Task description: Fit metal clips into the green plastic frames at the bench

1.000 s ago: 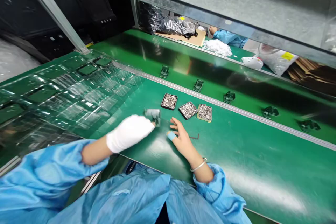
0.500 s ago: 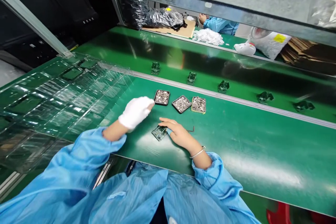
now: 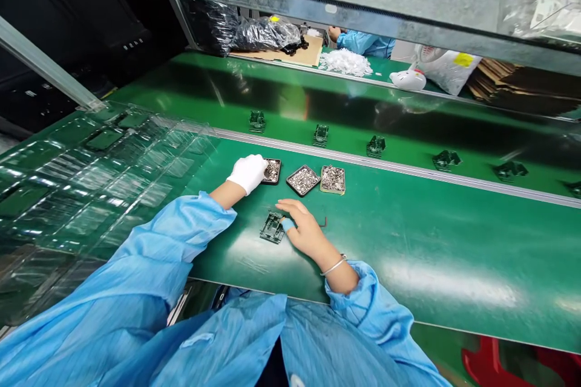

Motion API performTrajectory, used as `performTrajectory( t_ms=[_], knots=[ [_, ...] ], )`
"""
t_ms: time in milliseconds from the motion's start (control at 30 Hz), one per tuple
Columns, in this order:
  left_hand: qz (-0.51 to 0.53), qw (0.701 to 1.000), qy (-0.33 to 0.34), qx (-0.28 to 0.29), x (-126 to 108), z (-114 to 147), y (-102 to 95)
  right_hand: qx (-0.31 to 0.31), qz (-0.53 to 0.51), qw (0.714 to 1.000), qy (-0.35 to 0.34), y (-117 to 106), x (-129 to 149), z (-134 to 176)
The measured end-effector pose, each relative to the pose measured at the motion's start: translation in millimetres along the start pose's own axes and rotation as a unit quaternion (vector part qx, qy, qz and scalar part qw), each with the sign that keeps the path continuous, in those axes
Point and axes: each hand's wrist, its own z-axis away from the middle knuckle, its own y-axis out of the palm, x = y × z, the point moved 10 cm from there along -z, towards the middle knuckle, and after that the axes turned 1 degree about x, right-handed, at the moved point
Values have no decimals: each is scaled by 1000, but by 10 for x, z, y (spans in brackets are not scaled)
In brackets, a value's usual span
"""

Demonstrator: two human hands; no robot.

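My left hand (image 3: 247,173), in a white glove, reaches over the left edge of a small black tray (image 3: 273,172) filled with tiny metal parts. Its fingers are closed and bent down at the parts; whatever is between the tips is hidden. Bare but for a blue cover on the thumb, my right hand (image 3: 309,233) rests beside a green circuit board (image 3: 272,227), fingers stretched out and thumb at the board's right edge. Partly behind that hand lies a thin dark-red L-shaped tool (image 3: 324,222).
Two more trays of metal parts, one black (image 3: 303,180) and one yellowish-edged (image 3: 333,179), stand to the right. Several boards (image 3: 376,146) line the green strip beyond the metal rail (image 3: 363,159). Clear plastic trays (image 3: 104,175) cover the left side. A metal shelf (image 3: 318,3) hangs overhead.
My left hand has moved forward and right onto the left parts tray. My right hand stays by the circuit board, which is turned slightly. The view has shifted a little.
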Motion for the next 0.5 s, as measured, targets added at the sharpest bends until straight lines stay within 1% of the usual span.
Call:
performTrajectory(
  t_ms=[133,233,267,300,333,367,400,433,467,500],
  knots=[
    [123,992,-11,-35,63,49,-195,-22,3,1000,-2,-38,3,4],
    [219,974,-22,-44,35,241,-354,-57,3,998,1,-108,-19,9],
    [280,959,-26,-33,2,343,-369,-70,2,998,6,-138,-24,12],
    [366,930,-31,-9,-50,461,-348,-83,0,997,11,-169,-21,15],
    [467,883,-37,27,-126,594,-296,-93,-1,996,16,-196,-8,18],
    [568,819,-42,70,-231,739,-225,-103,-2,995,19,-220,18,20],
    [652,748,-49,115,-354,890,-151,-111,-1,994,19,-238,58,20],
    [707,687,-54,157,-479,1038,-83,-117,2,993,17,-249,105,19],
    [732,651,-58,192,-587,1173,-19,-118,6,993,14,-247,154,17],
    [741,631,-60,220,-676,1288,41,-115,11,993,11,-234,200,13]
  ],
)
